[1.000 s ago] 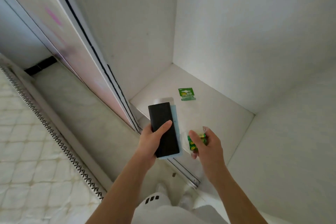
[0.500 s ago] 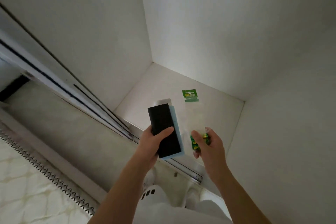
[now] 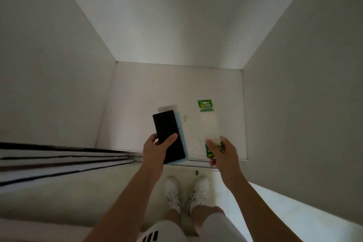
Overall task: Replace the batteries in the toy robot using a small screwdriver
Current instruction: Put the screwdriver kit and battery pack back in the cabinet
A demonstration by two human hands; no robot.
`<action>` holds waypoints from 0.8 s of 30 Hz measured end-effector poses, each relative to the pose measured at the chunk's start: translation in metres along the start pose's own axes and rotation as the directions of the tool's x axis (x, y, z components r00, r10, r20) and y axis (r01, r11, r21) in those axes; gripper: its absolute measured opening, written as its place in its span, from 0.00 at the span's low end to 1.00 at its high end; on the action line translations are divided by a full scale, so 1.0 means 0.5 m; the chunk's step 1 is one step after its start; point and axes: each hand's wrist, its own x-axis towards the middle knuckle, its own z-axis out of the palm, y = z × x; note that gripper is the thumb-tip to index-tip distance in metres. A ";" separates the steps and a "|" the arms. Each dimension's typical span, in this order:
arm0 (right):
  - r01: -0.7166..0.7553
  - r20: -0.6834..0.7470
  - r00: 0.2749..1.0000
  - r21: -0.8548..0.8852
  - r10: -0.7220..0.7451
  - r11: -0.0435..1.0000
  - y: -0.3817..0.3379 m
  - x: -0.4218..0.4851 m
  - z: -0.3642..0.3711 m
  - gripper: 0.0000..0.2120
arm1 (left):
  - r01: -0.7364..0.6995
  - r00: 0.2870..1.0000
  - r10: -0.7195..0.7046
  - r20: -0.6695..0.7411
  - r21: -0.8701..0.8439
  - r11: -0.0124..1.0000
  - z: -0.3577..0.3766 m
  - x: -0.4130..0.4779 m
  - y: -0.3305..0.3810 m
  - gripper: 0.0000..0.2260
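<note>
The right hand (image 3: 224, 153) pinches green batteries (image 3: 209, 150) above the shelf's (image 3: 137, 104) front edge. The left hand (image 3: 155, 151) is alongside, its fingers (image 3: 151, 140) clamped round a black slab (image 3: 169, 135), perhaps a case, whose long axis points toward the back edge. No toy robot is in sight.

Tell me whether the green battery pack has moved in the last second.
Cannot tell. The green battery pack in the right hand now shows nearer the cupboard's right wall, but the camera itself swung round, which could explain that.
</note>
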 end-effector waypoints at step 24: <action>0.095 -0.200 0.967 -0.280 -0.155 0.955 0.365 0.456 0.091 0.10 | -0.197 0.980 0.178 0.087 0.331 0.923 0.077 0.513 -0.264 0.16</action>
